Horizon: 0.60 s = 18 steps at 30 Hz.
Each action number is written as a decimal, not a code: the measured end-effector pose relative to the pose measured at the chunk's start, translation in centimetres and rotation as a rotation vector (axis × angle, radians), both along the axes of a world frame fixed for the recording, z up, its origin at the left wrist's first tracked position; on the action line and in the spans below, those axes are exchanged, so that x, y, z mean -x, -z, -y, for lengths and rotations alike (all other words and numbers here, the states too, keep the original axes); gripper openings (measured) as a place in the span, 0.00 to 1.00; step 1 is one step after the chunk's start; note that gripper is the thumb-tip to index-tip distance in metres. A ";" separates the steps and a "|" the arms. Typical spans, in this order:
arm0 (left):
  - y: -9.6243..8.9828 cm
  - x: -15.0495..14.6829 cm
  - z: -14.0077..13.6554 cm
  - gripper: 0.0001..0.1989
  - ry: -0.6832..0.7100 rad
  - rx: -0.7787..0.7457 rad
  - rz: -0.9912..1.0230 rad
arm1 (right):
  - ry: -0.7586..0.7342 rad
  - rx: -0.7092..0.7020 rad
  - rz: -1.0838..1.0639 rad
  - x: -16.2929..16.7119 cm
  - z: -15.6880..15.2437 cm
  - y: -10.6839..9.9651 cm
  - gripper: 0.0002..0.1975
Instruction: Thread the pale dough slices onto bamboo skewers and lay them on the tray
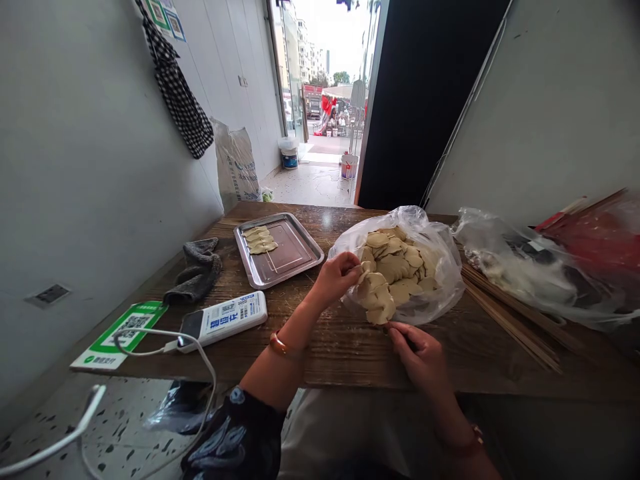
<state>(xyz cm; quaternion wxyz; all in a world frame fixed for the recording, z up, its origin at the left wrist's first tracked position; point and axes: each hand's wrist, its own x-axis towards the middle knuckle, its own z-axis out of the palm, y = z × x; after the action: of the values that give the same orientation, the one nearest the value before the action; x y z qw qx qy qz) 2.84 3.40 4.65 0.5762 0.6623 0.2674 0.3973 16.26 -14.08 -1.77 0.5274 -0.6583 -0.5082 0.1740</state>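
My left hand (341, 275) is closed in a pinch on the upper end of a string of thin, pale beige slices (379, 298). At the lower end of these slices, my right hand (419, 352) pinches what looks like the end of a thin skewer, mostly hidden by the fingers. Just behind both hands, a clear plastic bag (449, 293) lies open, heaped with loose beige slices (395, 260). Left of them, a metal tray (305, 257) carries a few skewered slices (260, 240) side by side, with a thin stick poking out.
Bamboo skewers (510, 320) lie in a bundle on the wooden table (320, 360), right of the bag. Beyond them are crumpled plastic bags (530, 267). At left sit a grey cloth (197, 270), a white payment box (230, 319) with a cable, and a green QR card (123, 335).
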 end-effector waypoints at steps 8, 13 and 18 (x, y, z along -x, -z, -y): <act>0.3 0.0 0.1 0.22 0.088 0.264 0.168 | 0.055 0.028 -0.071 0.0 0.5 0.0 0.15; 0.7 -0.3 0.4 0.19 0.209 0.319 0.198 | 0.045 0.015 -0.080 -0.1 0.3 0.1 0.14; 1.1 -0.4 0.3 0.17 0.160 0.408 0.324 | 0.033 0.045 -0.110 0.0 0.4 -0.2 0.14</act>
<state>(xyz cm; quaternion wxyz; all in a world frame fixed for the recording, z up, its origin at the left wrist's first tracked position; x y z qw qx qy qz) 3.27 3.07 3.58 0.7625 0.4795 0.1929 0.3892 16.22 -14.44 -1.57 0.5426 -0.6677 -0.4634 0.2123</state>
